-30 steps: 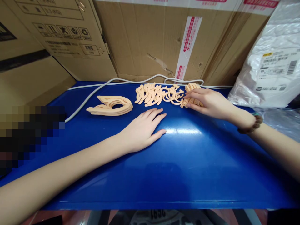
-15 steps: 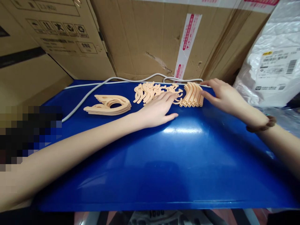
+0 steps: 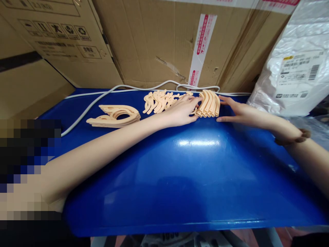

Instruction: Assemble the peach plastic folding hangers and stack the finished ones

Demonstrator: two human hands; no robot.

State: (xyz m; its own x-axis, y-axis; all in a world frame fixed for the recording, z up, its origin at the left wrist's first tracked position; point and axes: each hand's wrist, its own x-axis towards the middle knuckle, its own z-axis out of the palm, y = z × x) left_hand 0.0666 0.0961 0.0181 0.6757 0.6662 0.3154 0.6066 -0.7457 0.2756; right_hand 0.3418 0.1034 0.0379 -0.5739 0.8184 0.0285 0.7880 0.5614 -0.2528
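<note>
A row of curved, peach-coloured plastic hanger arms [image 3: 209, 103] stands side by side near the back of the blue table. My left hand [image 3: 183, 110] is at the row's left side, fingers and thumb apart and its fingertips close against the end piece. On the opposite side, my right hand [image 3: 238, 111] is open, with thumb and forefinger spread beside the right end. Behind and left of my left hand lies a loose heap of smaller curved peach pieces [image 3: 158, 101], partly covered by that hand. A stack of folded peach plastic hangers [image 3: 113, 116] lies farther left, untouched.
A white cable [image 3: 89, 111] runs along the back of the blue table [image 3: 195, 178]. Cardboard boxes [image 3: 159, 37] stand behind it, and more stand at the left. A white plastic parcel [image 3: 290, 68] leans at the right rear.
My left hand has moved right and slightly back, to the row's left side. My right hand has lowered, its thumb now nearer the row's front corner. The view has shifted slightly.
</note>
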